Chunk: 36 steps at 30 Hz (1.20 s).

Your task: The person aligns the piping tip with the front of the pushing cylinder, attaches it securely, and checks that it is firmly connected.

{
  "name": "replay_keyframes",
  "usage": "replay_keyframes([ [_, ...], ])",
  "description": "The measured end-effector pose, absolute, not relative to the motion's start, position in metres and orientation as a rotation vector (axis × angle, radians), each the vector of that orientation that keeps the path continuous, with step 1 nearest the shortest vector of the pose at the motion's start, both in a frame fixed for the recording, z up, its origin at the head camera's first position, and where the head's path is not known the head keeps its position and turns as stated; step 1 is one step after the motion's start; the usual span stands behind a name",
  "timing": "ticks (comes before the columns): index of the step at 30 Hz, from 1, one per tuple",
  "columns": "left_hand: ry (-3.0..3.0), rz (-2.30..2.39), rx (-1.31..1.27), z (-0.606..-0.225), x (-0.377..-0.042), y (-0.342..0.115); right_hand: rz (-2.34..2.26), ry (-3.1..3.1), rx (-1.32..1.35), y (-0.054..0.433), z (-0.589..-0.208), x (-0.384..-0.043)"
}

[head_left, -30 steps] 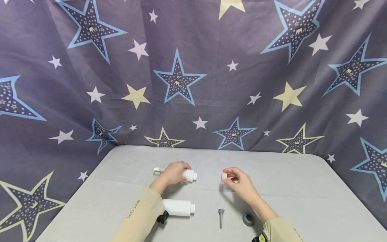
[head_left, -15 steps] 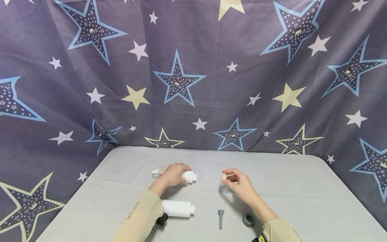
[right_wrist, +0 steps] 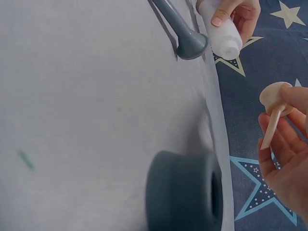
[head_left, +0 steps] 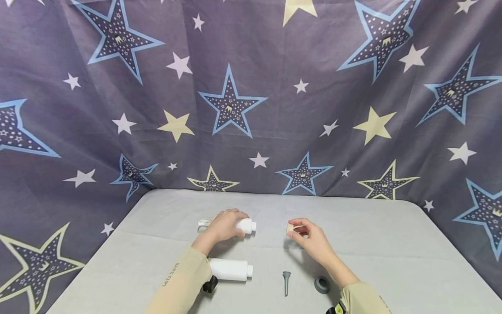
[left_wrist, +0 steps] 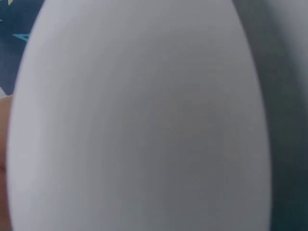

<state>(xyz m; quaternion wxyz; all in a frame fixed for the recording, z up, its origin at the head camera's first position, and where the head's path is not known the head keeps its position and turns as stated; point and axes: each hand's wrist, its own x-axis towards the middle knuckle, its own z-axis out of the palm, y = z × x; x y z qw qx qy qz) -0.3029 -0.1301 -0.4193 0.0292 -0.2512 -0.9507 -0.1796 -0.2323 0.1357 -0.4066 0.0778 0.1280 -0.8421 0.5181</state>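
Observation:
My left hand (head_left: 225,224) grips a white bottle (head_left: 245,226) tilted on its side, its narrow neck pointing right. The right wrist view shows the thumb lying along this bottle. My right hand (head_left: 311,235) pinches a small beige piece (right_wrist: 274,96) with a round head and thin straight stem, held up facing the bottle's neck with a gap between them. A second, larger white bottle (head_left: 231,269) lies on its side by my left forearm, its base end hidden by the sleeve. A blurred white rounded surface (left_wrist: 139,115) fills most of the left wrist view.
Nearer on the grey-covered table (head_left: 372,244) lie a grey funnel-like piece (head_left: 286,282) with a long stem and a thick grey ring (head_left: 322,284). Behind my left hand is a small white-and-grey object (head_left: 202,224), partly hidden. A star-patterned curtain (head_left: 251,109) hangs behind the table.
The left hand and its bottle have shifted only very slightly. My right hand keeps the beige piece in nearly the same place.

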Motion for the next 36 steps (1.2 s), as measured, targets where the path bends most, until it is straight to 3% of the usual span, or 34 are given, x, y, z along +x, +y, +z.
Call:
replay_keyframes([
  [10,-2.872,-0.608,-0.823,-0.414,-0.300,-0.127,1.527,-2.495,0.381,0.145,-0.435,-0.253],
  [36,-2.704,-0.662,-0.963,-0.395,-0.277,-0.112,1.562,-2.468,0.468,0.132,-0.415,-0.241],
])
